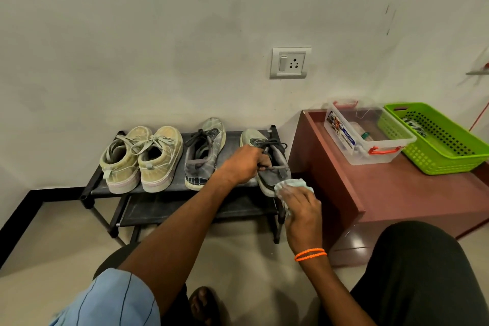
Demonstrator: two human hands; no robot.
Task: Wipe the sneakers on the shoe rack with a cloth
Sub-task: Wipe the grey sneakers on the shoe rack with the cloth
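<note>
Where the pale tiled floor (251, 259) meets a scuffed white wall (158, 34), a low black shoe rack (87, 190) with 2 shelves is set, and 4 shoes are lined up on its top shelf. 2 beige sneakers (143, 159) are placed at the left end, a grey sneaker (203, 156) stands in the middle, and a second grey sneaker (272, 164) sits at the right end, heel toward the camera. A switch and socket plate (289, 63) is fixed to the wall above. Just beside the rack on the right, a reddish-brown cabinet (397, 193) is seen, with a clear plastic box (367, 135) and a green basket (436, 140) resting on it.

The left hand (243, 164) is curled over the collar of the right-end grey sneaker, fingers hooked inside its opening. A pale cloth (289, 184) is bunched under the right hand (301, 206), gripped by bent fingers and pressed against that sneaker's heel. An orange band (311, 254) is worn on the right wrist
</note>
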